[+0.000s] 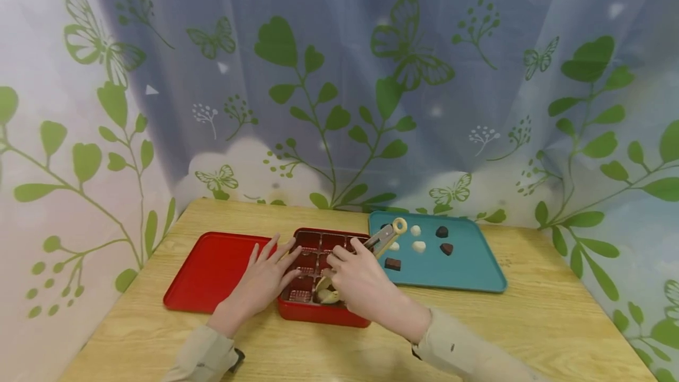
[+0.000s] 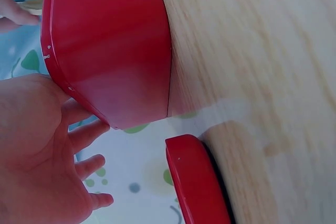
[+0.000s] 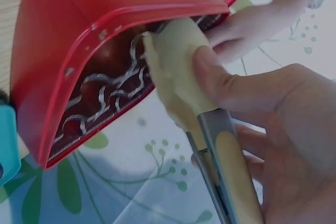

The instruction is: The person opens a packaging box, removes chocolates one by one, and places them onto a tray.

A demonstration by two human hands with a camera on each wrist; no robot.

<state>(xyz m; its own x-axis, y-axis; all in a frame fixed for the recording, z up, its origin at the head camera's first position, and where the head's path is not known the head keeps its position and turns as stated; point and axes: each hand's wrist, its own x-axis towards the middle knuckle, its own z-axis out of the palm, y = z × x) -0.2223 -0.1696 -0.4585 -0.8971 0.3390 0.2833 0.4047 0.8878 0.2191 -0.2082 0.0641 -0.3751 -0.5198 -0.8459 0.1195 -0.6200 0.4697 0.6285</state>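
Observation:
A red box (image 1: 323, 312) with a dark divided insert stands in the middle of the table. My left hand (image 1: 262, 282) rests at its left rim with fingers spread; in the left wrist view the fingertips (image 2: 97, 132) touch the box's edge. My right hand (image 1: 361, 282) grips cream-and-metal tongs (image 1: 381, 239), thumb pressed on one cream head (image 3: 181, 61). The tongs' heads point down into a near compartment, while their ringed end sticks out toward the back right. I cannot tell whether a piece lies between the heads.
On the right a teal tray (image 1: 451, 280) carries several small chocolates, among them a white one (image 1: 419, 246), a dark one (image 1: 447, 249) and a brown block (image 1: 392, 264). A red lid (image 1: 212, 270) lies left of the box. A patterned curtain (image 1: 339, 105) hangs behind the table.

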